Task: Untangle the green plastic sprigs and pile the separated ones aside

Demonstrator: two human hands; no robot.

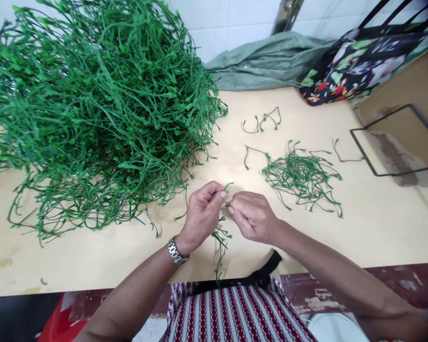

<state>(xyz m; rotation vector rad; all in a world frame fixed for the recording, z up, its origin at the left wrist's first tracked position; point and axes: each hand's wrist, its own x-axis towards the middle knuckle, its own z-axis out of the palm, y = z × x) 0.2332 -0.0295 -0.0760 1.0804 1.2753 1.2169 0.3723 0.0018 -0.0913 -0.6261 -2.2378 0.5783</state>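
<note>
My left hand (204,211), with a silver watch on its wrist, pinches a thin green artificial plant stem (229,185) between thumb and fingers; one end sticks up past the fingertips. Close beside it, my right hand (254,216) is closed in a pinch on green stem at the thumb tip, and the fingers hide most of that piece. Several budded stems (220,242) lie or hang just below the hands, toward the table's front edge. A small heap of similar stems (301,178) lies to the right of my hands.
A large tangled mound of green stems (110,104) covers the table's left side. A few loose stems (271,117) lie farther back. Along the back are a grey-green sheet (267,61) and a floral bag (353,71). A black wire frame (373,164) and a cardboard box (399,99) stand right.
</note>
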